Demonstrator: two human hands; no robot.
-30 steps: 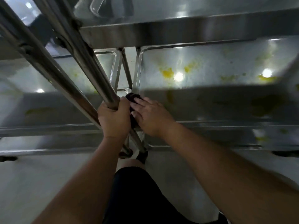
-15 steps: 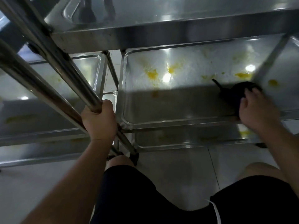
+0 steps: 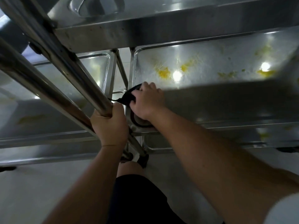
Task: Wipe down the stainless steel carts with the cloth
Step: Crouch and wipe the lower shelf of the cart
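A stainless steel cart's middle shelf [image 3: 210, 62] lies ahead, smeared with yellow stains [image 3: 164, 73]. My right hand [image 3: 145, 102] grips a dark cloth [image 3: 127, 97] and presses it against the shelf's near left corner. My left hand [image 3: 110, 125] is wrapped round the slanted steel handle tube [image 3: 69, 68] of the cart. The cloth is mostly hidden under my right fingers.
A second steel cart [image 3: 56, 110] stands at the left, its shelf also stained. The top shelf [image 3: 161, 26] overhangs above. A lower shelf [image 3: 242, 138] shows yellow spots. Pale floor [image 3: 40, 183] lies below, and my knee in black shorts [image 3: 134, 191] is between my arms.
My right hand has swept the cloth from the right side of the shelf back to its near left corner. My left hand has stayed on the handle tube.
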